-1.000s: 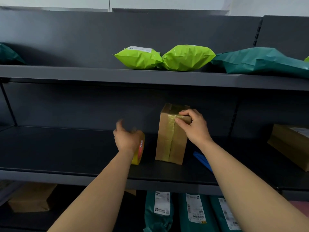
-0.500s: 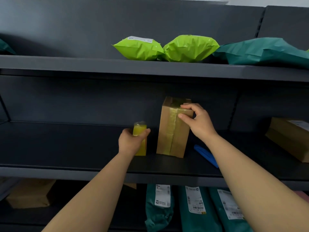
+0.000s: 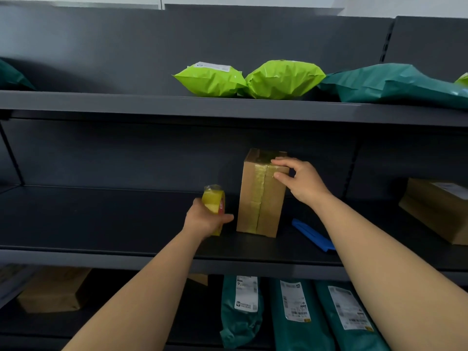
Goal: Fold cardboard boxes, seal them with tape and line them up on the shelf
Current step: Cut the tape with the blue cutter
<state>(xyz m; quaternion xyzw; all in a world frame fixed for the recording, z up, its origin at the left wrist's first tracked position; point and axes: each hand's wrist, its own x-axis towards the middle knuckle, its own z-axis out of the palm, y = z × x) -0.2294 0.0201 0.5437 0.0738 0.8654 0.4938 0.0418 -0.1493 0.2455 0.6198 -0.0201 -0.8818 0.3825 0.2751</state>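
A small brown cardboard box (image 3: 260,198) stands upright on the dark middle shelf (image 3: 101,224), sealed with a yellowish tape strip down its front and over its top. My right hand (image 3: 301,181) rests on the box's top right corner, fingertips on the tape at the upper edge. Just left of the box, my left hand (image 3: 205,220) grips a yellow tape roll (image 3: 214,201) with a red core, held on edge close to the shelf surface.
A blue tool (image 3: 312,235) lies on the shelf right of the box. Another cardboard box (image 3: 435,209) sits at the far right. Green mailer bags (image 3: 248,79) lie on the upper shelf. Teal parcels (image 3: 293,312) and a box (image 3: 53,290) fill the lower shelf.
My left hand has turned the tape roll from flat-on to edge-on and moved it nearer the box. My right hand has stayed on the box's top corner.
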